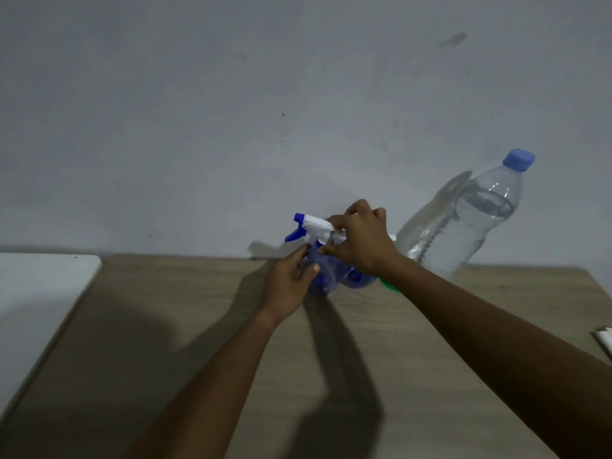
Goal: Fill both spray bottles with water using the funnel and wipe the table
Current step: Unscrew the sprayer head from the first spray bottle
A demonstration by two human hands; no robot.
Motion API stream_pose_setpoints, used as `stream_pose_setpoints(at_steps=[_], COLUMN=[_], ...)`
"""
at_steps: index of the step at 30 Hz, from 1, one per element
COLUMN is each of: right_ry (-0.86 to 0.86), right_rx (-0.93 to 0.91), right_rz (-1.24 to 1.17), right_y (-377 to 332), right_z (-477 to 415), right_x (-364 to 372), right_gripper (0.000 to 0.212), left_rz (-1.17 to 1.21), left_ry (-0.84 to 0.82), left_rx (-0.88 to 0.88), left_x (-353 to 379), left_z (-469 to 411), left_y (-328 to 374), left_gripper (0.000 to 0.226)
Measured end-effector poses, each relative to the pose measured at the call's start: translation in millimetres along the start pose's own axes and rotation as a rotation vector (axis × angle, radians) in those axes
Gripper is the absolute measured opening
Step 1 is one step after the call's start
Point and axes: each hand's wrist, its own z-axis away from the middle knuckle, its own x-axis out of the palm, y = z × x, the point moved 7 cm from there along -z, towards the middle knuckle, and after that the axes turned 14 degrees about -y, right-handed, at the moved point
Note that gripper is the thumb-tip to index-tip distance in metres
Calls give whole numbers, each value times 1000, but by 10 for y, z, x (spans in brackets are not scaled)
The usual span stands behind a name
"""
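- L hand (291,279): fingers and thumb curled round the clear blue body of the left spray bottle (319,284), gripping it from the left side.
- R hand (361,240): fingers bent, gripping the white and blue trigger head (311,226) from the right, at the top of that bottle. Nozzle points left.
- Whether the head is tight or loose on the neck, I cannot tell.
- Both bottles stand on the wood table (165,342), at its back edge, near the wall (231,111).
- Second spray bottle (356,276): just beside the first on its right, mostly hidden behind the R hand.
- Small green thing (385,283): shows under the R wrist; too hidden to say what it is.
- Big water bottle (463,226): right of the hands, blue cap (518,159) on, water nearly to the shoulder.
- White surface (39,293): beside the table, left.
- White objects (604,341): at the right edge, cut off.
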Motion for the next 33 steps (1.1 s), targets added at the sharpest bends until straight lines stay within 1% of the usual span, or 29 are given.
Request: stream_pose_setpoints(at_steps=[4, 8, 14, 17, 19, 25, 28, 33], right_ry=[-40, -104, -143, -150, -144, -93, -80, -33], right_rx=[-69, -207, -198, -196, -191, -198, -205, -265], right_rz=[-108, -331, -647, -773, -822, -840, -796, -659], right_y=[-49, -118, -107, -65, -23, 28, 26, -30], right_z=[475, 977, 1476, 1659, 1764, 1903, 1896, 1916], right_x=[112, 242, 455, 577, 618, 649, 653, 597], right_gripper=[41, 20, 24, 21, 22, 23, 23, 22], left_rz=[-36, 8, 70, 89, 104, 123, 143, 147], left_ry=[-22, -42, -14, -26, -45, -102, -114, -124], left_rx=[70, 81, 113, 115, 93, 48, 26, 10], left_x=[151, 385, 682, 810, 872, 965, 969, 969], left_z=[430, 930, 1422, 1565, 1617, 1637, 1612, 1601], left_y=[105, 71, 75, 29, 4, 1, -10, -37], left_gripper=[34, 41, 51, 47, 48, 50, 51, 51])
